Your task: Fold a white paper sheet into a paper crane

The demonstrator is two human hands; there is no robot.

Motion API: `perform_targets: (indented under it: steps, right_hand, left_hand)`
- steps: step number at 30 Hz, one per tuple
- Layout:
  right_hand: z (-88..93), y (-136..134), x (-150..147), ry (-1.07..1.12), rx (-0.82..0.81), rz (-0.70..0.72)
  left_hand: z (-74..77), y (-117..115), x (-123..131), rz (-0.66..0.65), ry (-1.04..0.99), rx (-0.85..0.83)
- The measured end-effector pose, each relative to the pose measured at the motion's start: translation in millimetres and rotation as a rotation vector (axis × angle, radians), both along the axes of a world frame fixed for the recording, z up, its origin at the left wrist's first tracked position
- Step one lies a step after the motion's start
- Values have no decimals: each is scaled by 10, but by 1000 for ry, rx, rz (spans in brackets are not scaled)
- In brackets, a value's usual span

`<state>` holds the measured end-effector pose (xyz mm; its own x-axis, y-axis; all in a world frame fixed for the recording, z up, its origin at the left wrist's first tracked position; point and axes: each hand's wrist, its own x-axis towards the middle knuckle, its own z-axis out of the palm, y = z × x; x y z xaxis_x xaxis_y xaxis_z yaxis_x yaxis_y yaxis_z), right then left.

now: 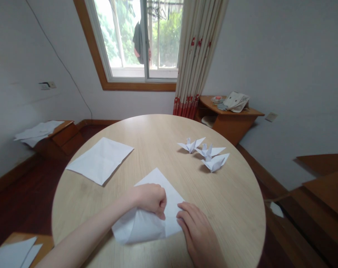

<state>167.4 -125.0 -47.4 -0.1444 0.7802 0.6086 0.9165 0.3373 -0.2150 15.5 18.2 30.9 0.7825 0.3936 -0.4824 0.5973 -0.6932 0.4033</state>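
Observation:
A white sheet of paper point(169, 191) lies on the round wooden table in front of me, its near part folded over and slightly raised at the left. My left hand point(153, 200) is curled into a fist on top of the sheet, fingertips pressed down near its middle; whether it pinches anything is hidden. At the sheet's right edge, my right hand point(195, 229) rests with its fingers stretched out and a little apart, fingertips touching the paper.
Another white sheet point(102, 160) with creases lies at the table's left. Several folded paper cranes point(215, 162) stand at the right of the table point(158, 130). More paper point(40, 130) sits on a stand at left. A window and curtain are behind.

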Motion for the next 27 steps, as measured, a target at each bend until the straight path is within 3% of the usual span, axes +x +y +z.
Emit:
perform_targets:
  steps: [5,11,18,27]
  right_hand:
    - [2,-44,-15,-42,14,1]
    - [-76,-106,-5,-145,66,131]
    - [-128,-162,-39,-234,90,174]
    - [-183,-193,-58,-320,140,119]
  left_hand:
    - [-14,-66,-85,32,-97,-8]
    - [-19,-71,-113,53,-128,-62]
    - [-45,-87,-132,36,-127,-58]
    - [-52,-90,-145,35,-113,-53]
